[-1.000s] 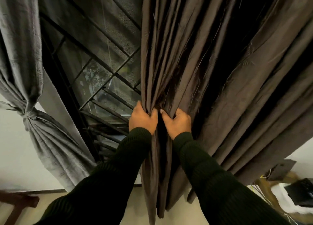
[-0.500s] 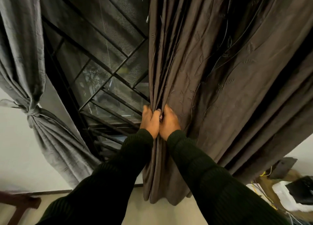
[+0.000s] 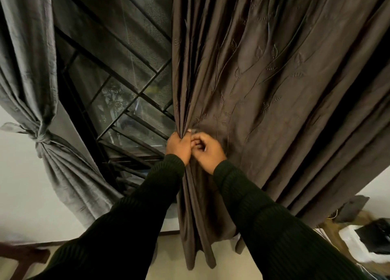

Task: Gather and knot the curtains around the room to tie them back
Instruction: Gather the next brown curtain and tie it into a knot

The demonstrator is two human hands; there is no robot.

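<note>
From my head camera, the brown curtain [image 3: 263, 85] hangs in front of me, its long axis running top to bottom, with the pleats fanning out wide toward the upper right and narrowing to a bunch at my hands. Below my hands the gathered part drops straight down, and its lower end hangs just above the floor [image 3: 230, 265]. Stitched leaf patterns run along the folds.

My left hand [image 3: 179, 145] is wrapped around the bunched left edge of the brown curtain, fingers curled tight over the folds. My right hand [image 3: 207, 151] is pressed right against it, fingers curled in and pinching the cloth just beside the left; the motion blur there keeps me from seeing exactly how much fabric it has. Both dark ribbed sleeves [image 3: 274, 227] reach up from the bottom of the view.

To the left, the grey curtain [image 3: 27, 68] is already knotted about midway down, pulled in at the knot [image 3: 41, 135] and flaring out below it. Between the two curtains is the window [image 3: 118, 94] with its dark metal grille. A black thing on white cloth [image 3: 375, 237] lies low at the right edge.
</note>
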